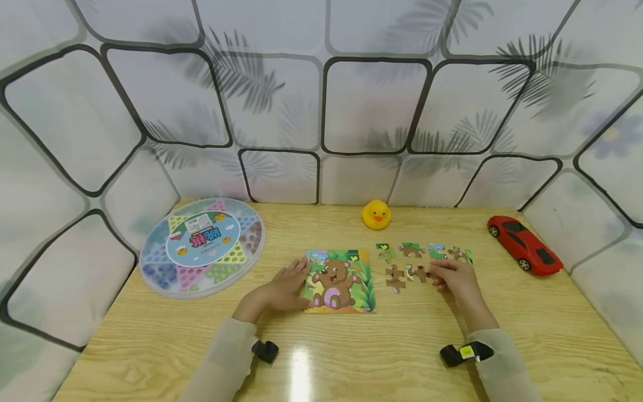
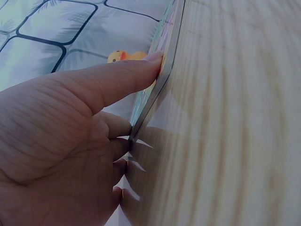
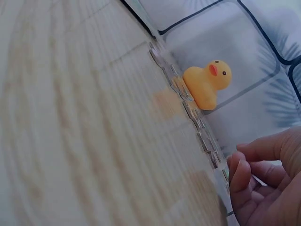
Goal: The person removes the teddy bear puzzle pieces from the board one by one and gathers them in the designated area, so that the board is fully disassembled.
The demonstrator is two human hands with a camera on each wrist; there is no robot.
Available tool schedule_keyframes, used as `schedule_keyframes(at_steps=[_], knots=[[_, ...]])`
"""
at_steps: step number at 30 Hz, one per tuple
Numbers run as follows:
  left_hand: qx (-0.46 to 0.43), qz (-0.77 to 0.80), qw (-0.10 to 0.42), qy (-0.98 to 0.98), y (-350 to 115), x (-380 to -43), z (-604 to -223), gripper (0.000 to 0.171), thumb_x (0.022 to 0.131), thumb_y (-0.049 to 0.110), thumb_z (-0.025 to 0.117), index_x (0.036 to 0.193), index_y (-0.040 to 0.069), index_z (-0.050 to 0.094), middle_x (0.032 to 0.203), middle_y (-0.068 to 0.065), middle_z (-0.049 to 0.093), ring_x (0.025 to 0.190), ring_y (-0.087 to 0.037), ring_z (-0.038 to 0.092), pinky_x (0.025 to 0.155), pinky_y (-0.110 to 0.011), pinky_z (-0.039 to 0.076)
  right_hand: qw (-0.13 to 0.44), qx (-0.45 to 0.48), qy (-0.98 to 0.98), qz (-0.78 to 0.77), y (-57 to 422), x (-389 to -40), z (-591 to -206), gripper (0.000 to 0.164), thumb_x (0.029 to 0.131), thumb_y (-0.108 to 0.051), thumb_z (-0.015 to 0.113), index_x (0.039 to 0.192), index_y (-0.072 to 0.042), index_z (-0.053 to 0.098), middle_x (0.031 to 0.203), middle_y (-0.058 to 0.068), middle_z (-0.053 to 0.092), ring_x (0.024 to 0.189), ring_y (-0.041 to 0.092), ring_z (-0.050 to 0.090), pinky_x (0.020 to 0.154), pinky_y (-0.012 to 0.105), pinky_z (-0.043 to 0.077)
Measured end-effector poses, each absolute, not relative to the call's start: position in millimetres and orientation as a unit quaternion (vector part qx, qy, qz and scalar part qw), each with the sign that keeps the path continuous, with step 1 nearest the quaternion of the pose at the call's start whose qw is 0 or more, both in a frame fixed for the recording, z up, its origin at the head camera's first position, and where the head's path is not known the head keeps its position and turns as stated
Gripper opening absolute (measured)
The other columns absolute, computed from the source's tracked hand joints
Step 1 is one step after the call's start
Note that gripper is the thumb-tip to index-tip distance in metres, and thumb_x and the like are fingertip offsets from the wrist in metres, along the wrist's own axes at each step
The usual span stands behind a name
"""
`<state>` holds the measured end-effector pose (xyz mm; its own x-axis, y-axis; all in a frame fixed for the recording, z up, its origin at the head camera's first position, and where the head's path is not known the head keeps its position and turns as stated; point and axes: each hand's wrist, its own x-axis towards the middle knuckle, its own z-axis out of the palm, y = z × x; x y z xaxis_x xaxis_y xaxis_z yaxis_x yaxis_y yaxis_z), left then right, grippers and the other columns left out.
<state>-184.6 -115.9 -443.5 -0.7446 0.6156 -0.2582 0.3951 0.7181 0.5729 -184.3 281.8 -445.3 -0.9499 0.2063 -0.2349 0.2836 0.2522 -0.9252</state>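
A square jigsaw puzzle with a brown bear [image 1: 333, 282] lies flat near the middle of the table. My left hand [image 1: 287, 286] rests at its left side, fingers along the left edge and thumb on the near edge by the corner; the left wrist view shows the thumb [image 2: 120, 82] extended against the board. To the right, my right hand [image 1: 458, 280] pinches a small brown puzzle piece [image 1: 428, 274] between thumb and fingers, low over the table; the hand mostly hides it. Several loose puzzle pieces [image 1: 395, 278] lie beside and beyond it in rough rows.
A yellow rubber duck [image 1: 376, 215] sits behind the loose pieces. A red toy car [image 1: 524, 246] stands at the right edge. At the left lies a round Chinese checkers board [image 1: 253, 245] under a clear cover. Patterned fabric walls [image 1: 374, 106] enclose the wooden table [image 1: 372, 363].
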Motion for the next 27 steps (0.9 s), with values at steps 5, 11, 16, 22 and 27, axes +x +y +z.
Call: schedule_keyframes(at_steps=[5,11,16,22,27], knots=[[0.279,0.251,0.221,0.9,-117,-185,-444,0.089,0.091,0.036,0.062,0.15,-0.004,0.008,0.157,-0.019,-0.003,0.144,-0.033,-0.006,0.113,-0.053,0.0,0.036,0.116,0.799,-0.588,282,-184,-442,0.041,0.093,-0.015,0.061,0.122,0.013,0.054,0.078,-0.007,0.063,0.063,0.004,0.059,0.055,0.02,0.05],[0.279,0.249,0.221,0.9,-116,-186,-444,0.088,0.091,0.036,0.061,0.15,-0.003,0.008,0.157,-0.018,-0.003,0.144,-0.033,-0.006,0.114,-0.053,0.0,0.034,0.087,0.811,-0.577,276,-184,-437,0.043,0.094,-0.018,0.061,0.123,0.013,0.053,0.081,-0.006,0.062,0.067,0.004,0.06,0.061,0.02,0.052],[0.279,0.248,0.223,0.9,-116,-186,-444,0.088,0.091,0.037,0.061,0.15,-0.003,0.009,0.157,-0.018,-0.004,0.144,-0.032,-0.006,0.114,-0.052,0.0,0.036,0.072,0.798,-0.598,267,-183,-433,0.042,0.093,-0.015,0.062,0.121,0.015,0.053,0.081,-0.004,0.065,0.065,0.005,0.06,0.059,0.02,0.052],[0.278,0.248,0.222,0.901,-116,-186,-444,0.088,0.091,0.037,0.061,0.15,-0.003,0.009,0.157,-0.018,-0.004,0.144,-0.032,-0.007,0.114,-0.052,0.0,0.041,0.046,0.777,-0.626,254,-184,-434,0.04,0.091,-0.012,0.064,0.118,0.015,0.055,0.081,-0.004,0.067,0.064,0.006,0.06,0.057,0.019,0.051],[0.28,0.248,0.218,0.901,-116,-185,-444,0.088,0.091,0.037,0.062,0.149,-0.004,0.009,0.157,-0.019,-0.003,0.144,-0.033,-0.006,0.114,-0.052,0.0,0.052,0.03,0.79,-0.611,242,-184,-434,0.04,0.092,-0.015,0.063,0.119,0.013,0.054,0.083,0.001,0.064,0.068,0.008,0.058,0.06,0.021,0.05]])
